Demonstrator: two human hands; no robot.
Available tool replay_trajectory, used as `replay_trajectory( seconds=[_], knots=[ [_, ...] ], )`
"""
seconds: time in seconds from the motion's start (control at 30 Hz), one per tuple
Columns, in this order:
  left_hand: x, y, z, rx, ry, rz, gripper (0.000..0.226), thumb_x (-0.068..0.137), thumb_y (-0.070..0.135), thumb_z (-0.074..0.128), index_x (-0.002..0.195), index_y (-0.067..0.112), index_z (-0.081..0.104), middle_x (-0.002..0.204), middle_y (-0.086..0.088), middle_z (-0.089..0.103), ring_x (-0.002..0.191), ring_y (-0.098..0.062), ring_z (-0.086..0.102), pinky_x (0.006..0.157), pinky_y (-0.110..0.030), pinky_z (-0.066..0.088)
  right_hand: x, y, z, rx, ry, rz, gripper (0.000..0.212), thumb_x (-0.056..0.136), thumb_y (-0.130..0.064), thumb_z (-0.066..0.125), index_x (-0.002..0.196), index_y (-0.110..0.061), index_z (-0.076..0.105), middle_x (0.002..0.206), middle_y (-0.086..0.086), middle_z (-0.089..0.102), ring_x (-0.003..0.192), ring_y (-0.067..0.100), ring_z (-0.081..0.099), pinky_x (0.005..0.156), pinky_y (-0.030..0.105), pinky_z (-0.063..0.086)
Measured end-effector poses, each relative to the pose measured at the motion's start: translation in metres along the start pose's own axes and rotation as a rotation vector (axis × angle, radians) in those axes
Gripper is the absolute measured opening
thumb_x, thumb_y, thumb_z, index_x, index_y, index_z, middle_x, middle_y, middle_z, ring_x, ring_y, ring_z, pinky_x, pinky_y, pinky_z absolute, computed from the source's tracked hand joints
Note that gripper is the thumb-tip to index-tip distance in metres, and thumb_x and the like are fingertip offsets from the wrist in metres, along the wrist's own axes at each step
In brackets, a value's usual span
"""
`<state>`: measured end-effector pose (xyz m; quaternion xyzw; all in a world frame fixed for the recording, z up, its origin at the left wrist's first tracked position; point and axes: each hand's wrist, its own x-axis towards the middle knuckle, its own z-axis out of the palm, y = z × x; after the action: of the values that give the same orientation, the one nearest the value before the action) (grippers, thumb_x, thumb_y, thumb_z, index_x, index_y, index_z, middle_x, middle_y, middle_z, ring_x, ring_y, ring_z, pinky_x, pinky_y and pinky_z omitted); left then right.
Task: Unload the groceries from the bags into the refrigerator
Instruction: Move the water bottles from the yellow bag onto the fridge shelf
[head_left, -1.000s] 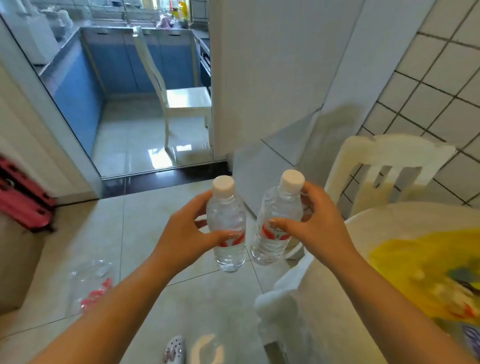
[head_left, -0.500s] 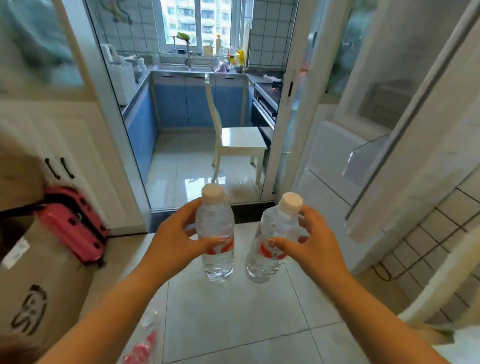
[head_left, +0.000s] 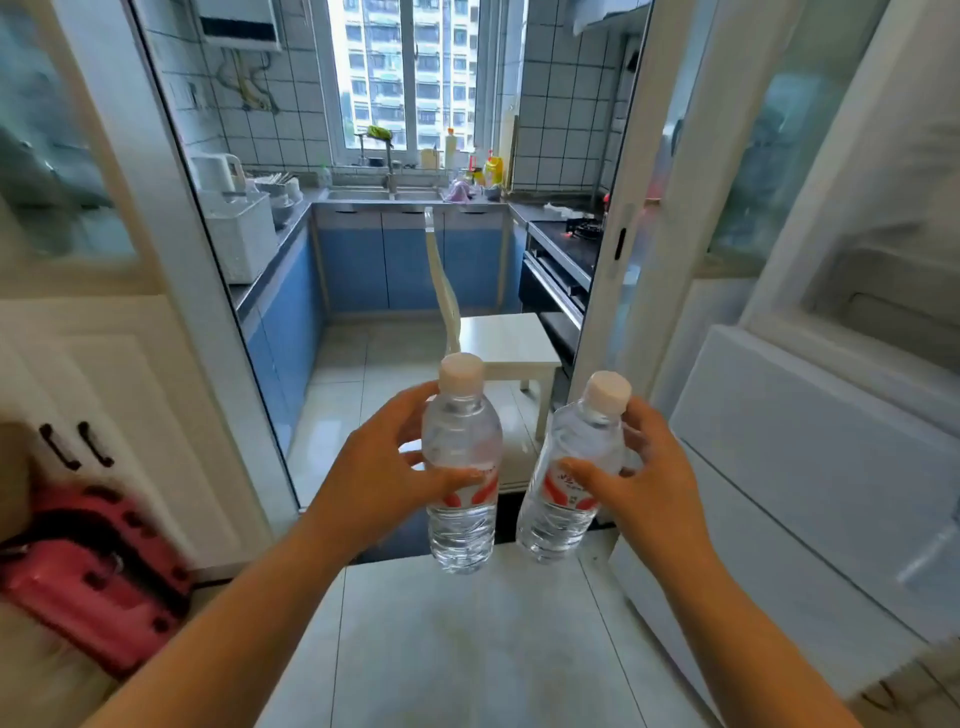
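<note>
Left hand (head_left: 382, 480): fingers and thumb curled round the label band of the left water bottle (head_left: 461, 467), which it holds upright above the floor (head_left: 467, 649). Cap white and on; contents clear.

Right hand (head_left: 647, 486): wrapped round the right water bottle (head_left: 574, 473) at the label and shoulder, the bottle leaning slightly with its cap toward the right. Cap white and on. The two bottles are just beside each other, not touching, both carried in the air with nothing beneath them but floor tile.

Red case (head_left: 88, 582): on the floor at the left, blurred.

Refrigerator (head_left: 810, 467): white panels at the right, near the right hand; blur leaves it unclear whether a door stands open.

Sliding-door frame (head_left: 618, 208): beyond the hands, opening on a kitchen.

White chair (head_left: 498, 343): inside the kitchen, past the threshold.

Kitchen worktop (head_left: 270, 249): runs along the left wall to a sink under the window.

Step in hand, as judged: carrying two bottles from bag to refrigerator. Next move likely calls for turning right and, if the door is closed, freeing one hand to open it before shelving both bottles.
</note>
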<state>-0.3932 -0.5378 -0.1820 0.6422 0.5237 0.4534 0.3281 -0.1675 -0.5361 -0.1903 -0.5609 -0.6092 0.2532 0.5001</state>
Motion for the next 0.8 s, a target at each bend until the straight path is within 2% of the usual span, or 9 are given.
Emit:
replay_trajectory(
  seconds=[0.13, 0.23, 0.37, 0.43, 0.5, 0.6, 0.67, 0.73, 0.8],
  knots=[
    [0.099, 0.001, 0.012, -0.009, -0.059, 0.023, 0.069, 0.061, 0.031, 0.083, 0.114, 0.048, 0.042, 0.122, 0.012, 0.061, 0.106, -0.008, 0.061, 0.088, -0.027, 0.053, 0.095, 0.013, 0.010, 0.069, 0.079, 0.019, 0.067, 0.070, -0.022, 0.080, 0.120, -0.036, 0.039, 0.130, -0.006, 0.051, 0.116, 0.017, 0.052, 0.098, 0.039, 0.046],
    [0.165, 0.006, 0.026, -0.005, -0.085, 0.071, 0.072, 0.055, 0.041, 0.082, 0.116, 0.048, 0.044, 0.119, 0.016, 0.062, 0.106, -0.007, 0.061, 0.089, -0.033, 0.053, 0.161, 0.017, 0.005, 0.090, 0.135, 0.011, 0.065, 0.069, -0.020, 0.080, 0.119, -0.033, 0.040, 0.130, -0.005, 0.052, 0.113, 0.015, 0.052, 0.094, 0.032, 0.045],
    [0.244, 0.009, 0.051, -0.019, -0.140, 0.118, 0.072, 0.050, 0.053, 0.075, 0.115, 0.046, 0.046, 0.112, 0.025, 0.060, 0.101, 0.000, 0.061, 0.082, -0.022, 0.054, 0.224, 0.028, -0.015, 0.120, 0.233, 0.008, 0.066, 0.067, -0.015, 0.081, 0.120, -0.032, 0.044, 0.123, -0.009, 0.055, 0.100, 0.009, 0.055, 0.077, 0.014, 0.045],
    [0.286, 0.011, 0.068, -0.053, -0.185, 0.130, 0.074, 0.046, 0.056, 0.074, 0.115, 0.045, 0.048, 0.108, 0.029, 0.061, 0.099, 0.004, 0.061, 0.077, -0.018, 0.053, 0.250, 0.039, -0.028, 0.112, 0.285, 0.016, 0.068, 0.066, -0.016, 0.082, 0.120, -0.034, 0.045, 0.121, -0.011, 0.056, 0.100, 0.010, 0.058, 0.078, 0.019, 0.048],
    [0.326, 0.010, 0.091, -0.107, -0.234, 0.151, 0.073, 0.044, 0.054, 0.075, 0.111, 0.046, 0.049, 0.103, 0.029, 0.063, 0.096, 0.006, 0.062, 0.073, -0.018, 0.053, 0.271, 0.053, -0.043, 0.090, 0.321, 0.018, 0.066, 0.065, -0.015, 0.082, 0.116, -0.039, 0.046, 0.116, -0.016, 0.056, 0.101, 0.011, 0.060, 0.082, 0.028, 0.051],
    [0.389, 0.012, 0.136, -0.176, -0.325, 0.206, 0.073, 0.043, 0.049, 0.078, 0.111, 0.044, 0.051, 0.104, 0.023, 0.065, 0.096, 0.002, 0.063, 0.071, -0.023, 0.055, 0.303, 0.077, -0.065, 0.004, 0.399, 0.028, 0.060, 0.065, -0.018, 0.082, 0.105, -0.046, 0.048, 0.111, -0.023, 0.056, 0.098, 0.002, 0.059, 0.080, 0.024, 0.051],
    [0.431, 0.015, 0.169, -0.198, -0.414, 0.243, 0.074, 0.047, 0.040, 0.081, 0.115, 0.039, 0.051, 0.104, 0.021, 0.066, 0.095, 0.002, 0.064, 0.069, -0.021, 0.055, 0.325, 0.090, -0.081, -0.039, 0.466, 0.043, 0.056, 0.066, -0.021, 0.082, 0.102, -0.046, 0.047, 0.111, -0.020, 0.057, 0.099, 0.002, 0.058, 0.082, 0.025, 0.051],
    [0.470, 0.022, 0.199, -0.244, -0.527, 0.271, 0.073, 0.053, 0.029, 0.083, 0.119, 0.034, 0.052, 0.106, 0.016, 0.067, 0.096, 0.001, 0.064, 0.070, -0.020, 0.055, 0.346, 0.100, -0.096, -0.085, 0.539, 0.075, 0.056, 0.066, -0.024, 0.082, 0.104, -0.044, 0.047, 0.111, -0.016, 0.058, 0.100, 0.004, 0.057, 0.084, 0.027, 0.051],
    [0.508, 0.032, 0.235, -0.278, -0.624, 0.305, 0.073, 0.052, 0.027, 0.084, 0.118, 0.035, 0.053, 0.106, 0.016, 0.067, 0.096, 0.000, 0.064, 0.074, -0.023, 0.056, 0.368, 0.107, -0.116, -0.143, 0.623, 0.113, 0.061, 0.065, -0.026, 0.083, 0.109, -0.045, 0.045, 0.114, -0.016, 0.057, 0.103, 0.005, 0.055, 0.083, 0.025, 0.049]
  ],
)
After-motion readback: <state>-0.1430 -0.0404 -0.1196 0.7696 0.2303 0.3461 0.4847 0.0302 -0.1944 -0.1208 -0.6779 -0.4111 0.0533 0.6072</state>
